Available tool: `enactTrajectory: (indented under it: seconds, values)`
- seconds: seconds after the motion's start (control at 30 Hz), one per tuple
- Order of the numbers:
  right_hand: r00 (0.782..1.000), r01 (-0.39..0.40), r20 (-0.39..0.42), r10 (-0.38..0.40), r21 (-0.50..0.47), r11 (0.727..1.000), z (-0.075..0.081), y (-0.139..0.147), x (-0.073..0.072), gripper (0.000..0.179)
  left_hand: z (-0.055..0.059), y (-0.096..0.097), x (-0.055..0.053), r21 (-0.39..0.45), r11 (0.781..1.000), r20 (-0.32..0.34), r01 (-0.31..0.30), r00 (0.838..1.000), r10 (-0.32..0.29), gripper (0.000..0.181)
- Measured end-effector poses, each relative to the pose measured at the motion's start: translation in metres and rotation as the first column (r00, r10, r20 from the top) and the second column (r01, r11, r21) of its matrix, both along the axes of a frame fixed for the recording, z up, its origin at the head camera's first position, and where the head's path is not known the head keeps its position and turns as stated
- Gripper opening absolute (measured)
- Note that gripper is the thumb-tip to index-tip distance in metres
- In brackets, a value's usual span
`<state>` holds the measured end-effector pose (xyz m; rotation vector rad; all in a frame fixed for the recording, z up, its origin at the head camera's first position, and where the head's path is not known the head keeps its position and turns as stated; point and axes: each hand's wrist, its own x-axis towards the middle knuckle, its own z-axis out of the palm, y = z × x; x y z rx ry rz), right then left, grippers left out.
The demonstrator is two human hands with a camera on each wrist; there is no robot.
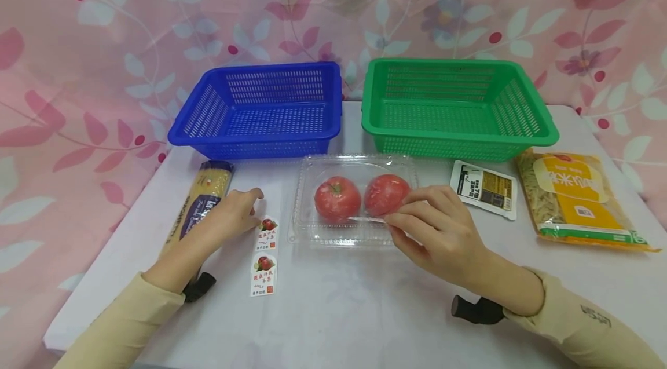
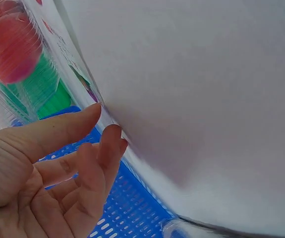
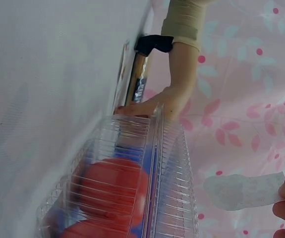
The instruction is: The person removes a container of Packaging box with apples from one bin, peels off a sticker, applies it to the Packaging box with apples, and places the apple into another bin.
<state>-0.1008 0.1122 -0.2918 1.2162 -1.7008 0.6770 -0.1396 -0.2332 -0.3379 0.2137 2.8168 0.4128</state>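
A small pale sticker (image 3: 244, 191) is pinched between the thumb and fingertips of my right hand (image 1: 440, 236); in the head view it shows almost edge-on, over the front of a clear plastic box (image 1: 323, 234). Inside the lidded box sit two red tomatoes (image 1: 337, 198). To its left, a strip of printed labels (image 1: 264, 267) with red fruit pictures lies on the table. My left hand (image 1: 237, 212) rests at the strip's upper part, thumb and loosely bent fingers at the paper with a gap between them.
Behind the box stand a blue basket (image 1: 255, 143) and a green basket (image 1: 458, 140). A pack of spaghetti (image 1: 200, 201) lies under my left forearm. On the right are a small white-and-black sachet (image 1: 484, 189) and a yellow bag of pasta (image 1: 578, 195).
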Motion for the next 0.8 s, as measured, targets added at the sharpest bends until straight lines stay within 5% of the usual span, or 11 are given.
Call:
enactTrajectory:
  seconds: [0.2,0.4,0.6,0.8]
  values:
    - [1.000,0.012,-0.004,-0.012,0.016,1.000,-0.002,0.001,-0.001,0.022,-0.001,-0.001,-0.001,0.005,1.000,0.003,0.023,1.000,-0.023,0.032]
    - [0.999,0.024,-0.029,-0.024,0.009,1.000,-0.002,0.001,-0.003,0.021,0.013,-0.008,-0.003,-0.006,1.000,-0.001,0.026,1.000,-0.026,0.024]
    - [0.999,0.041,-0.031,-0.040,0.023,0.999,-0.004,0.002,-0.003,0.021,0.022,-0.011,0.001,0.115,0.992,0.094,0.061,0.993,-0.072,0.018]
    - [0.995,0.079,-0.054,-0.078,0.033,0.996,-0.004,0.004,-0.009,0.022,0.034,-0.003,0.003,0.217,0.973,0.114,0.084,0.987,-0.111,0.021]
